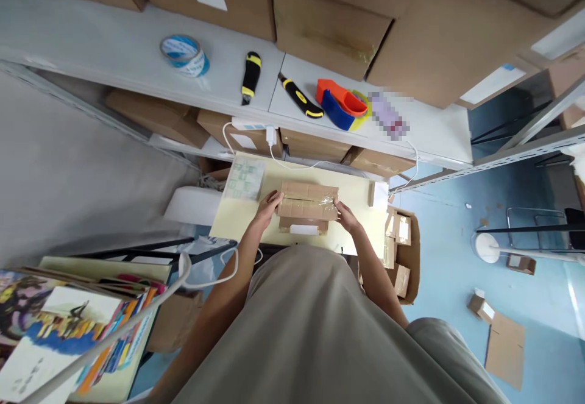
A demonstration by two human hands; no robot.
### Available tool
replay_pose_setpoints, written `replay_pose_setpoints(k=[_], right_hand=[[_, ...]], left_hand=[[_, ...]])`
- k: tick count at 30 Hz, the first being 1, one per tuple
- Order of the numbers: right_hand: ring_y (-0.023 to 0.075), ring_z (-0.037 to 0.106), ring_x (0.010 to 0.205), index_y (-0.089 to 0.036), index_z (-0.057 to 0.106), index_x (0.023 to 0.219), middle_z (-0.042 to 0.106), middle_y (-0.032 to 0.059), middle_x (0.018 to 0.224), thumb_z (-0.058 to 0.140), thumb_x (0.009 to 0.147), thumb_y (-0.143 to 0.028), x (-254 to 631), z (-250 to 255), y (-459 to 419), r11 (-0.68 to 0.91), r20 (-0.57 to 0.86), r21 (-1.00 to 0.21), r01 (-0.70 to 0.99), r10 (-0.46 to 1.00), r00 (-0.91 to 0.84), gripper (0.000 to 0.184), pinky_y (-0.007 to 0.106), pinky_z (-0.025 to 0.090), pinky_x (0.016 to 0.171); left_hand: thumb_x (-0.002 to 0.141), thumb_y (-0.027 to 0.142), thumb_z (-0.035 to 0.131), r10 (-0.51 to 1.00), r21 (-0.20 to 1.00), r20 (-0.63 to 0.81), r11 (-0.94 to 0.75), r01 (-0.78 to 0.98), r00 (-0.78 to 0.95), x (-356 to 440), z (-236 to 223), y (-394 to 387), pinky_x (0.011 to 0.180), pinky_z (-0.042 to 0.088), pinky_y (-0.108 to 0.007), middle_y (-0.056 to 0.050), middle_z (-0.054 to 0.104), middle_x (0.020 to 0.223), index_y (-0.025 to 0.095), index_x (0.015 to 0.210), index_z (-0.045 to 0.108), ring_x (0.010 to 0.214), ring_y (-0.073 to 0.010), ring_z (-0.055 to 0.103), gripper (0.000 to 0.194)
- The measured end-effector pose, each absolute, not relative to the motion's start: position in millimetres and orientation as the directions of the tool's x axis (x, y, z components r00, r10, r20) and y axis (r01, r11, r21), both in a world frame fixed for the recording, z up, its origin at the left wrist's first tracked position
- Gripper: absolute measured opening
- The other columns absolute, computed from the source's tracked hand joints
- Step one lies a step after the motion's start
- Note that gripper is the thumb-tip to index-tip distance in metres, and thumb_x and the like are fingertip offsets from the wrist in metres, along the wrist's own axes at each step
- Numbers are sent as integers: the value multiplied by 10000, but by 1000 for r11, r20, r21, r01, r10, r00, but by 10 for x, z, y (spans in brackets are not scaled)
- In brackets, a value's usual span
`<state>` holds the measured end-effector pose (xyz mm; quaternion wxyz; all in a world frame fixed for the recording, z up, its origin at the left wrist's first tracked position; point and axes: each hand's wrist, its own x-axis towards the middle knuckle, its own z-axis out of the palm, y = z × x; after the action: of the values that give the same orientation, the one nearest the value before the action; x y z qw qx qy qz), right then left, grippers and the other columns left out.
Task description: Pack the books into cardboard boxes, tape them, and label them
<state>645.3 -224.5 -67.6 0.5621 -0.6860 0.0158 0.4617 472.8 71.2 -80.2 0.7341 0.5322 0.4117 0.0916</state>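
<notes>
A small cardboard box (309,210) is held between my two hands over the pale yellow table (356,242). Clear tape glints on its top near the right end, and a dark slit runs along the top from the left. A white label (304,230) shows on the side facing me. My left hand (270,203) grips the left end, thumb and fingers closed against the cardboard. On the opposite end my right hand (345,214) presses its fingers to the edge. Whether the box rests on the table or is lifted, I cannot tell.
The shelf ahead holds a tape roll (184,55), a utility knife (251,78), another knife (301,96) and an orange-blue tape dispenser (340,104). A carton (415,258) of small boxes stands right of the table. Books (68,331) lie at lower left, beside a white pole (114,334).
</notes>
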Motion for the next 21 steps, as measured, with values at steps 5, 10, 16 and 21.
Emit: replay_pose_setpoints(k=[5,10,16,21], right_hand=[[383,754,1334,-211,752,1359,787,223,1427,798,918,-665,6535,-154,-2044,-606,-407,-784,-130,344,846,635,532,582,1188],[391,644,1473,-210,634,1542,707,225,1528,506,1144,-441,7101,996,-1318,-502,351,-574,647,563,748,477,626,495,1288],[477,575,1550,-2,568,1501,668,390,1507,487,1088,-178,7969,1671,-315,-630,243,-399,666,628,739,456,768,337,1337],[455,624,1504,7,593,1432,736,386,1376,479,1112,-207,8101,1489,-207,-601,237,-496,627,600,764,401,774,326,1338]], left_hand=[[858,456,953,699,904,-189,-150,400,690,4950,-371,808,1383,393,-617,-246,676,1646,176,1433,739,1608,-469,568,675],[1063,425,732,550,827,280,-554,93,787,5576,595,682,1382,376,-569,-179,717,1605,228,1442,762,1550,-402,609,428],[1089,516,741,514,810,495,-565,-159,700,6032,1505,302,1274,442,-511,-146,807,1277,243,1120,781,1309,-365,695,278],[1077,480,740,578,858,426,-502,-108,696,5776,1416,123,1091,514,-455,-78,718,913,265,781,575,992,-293,688,401]])
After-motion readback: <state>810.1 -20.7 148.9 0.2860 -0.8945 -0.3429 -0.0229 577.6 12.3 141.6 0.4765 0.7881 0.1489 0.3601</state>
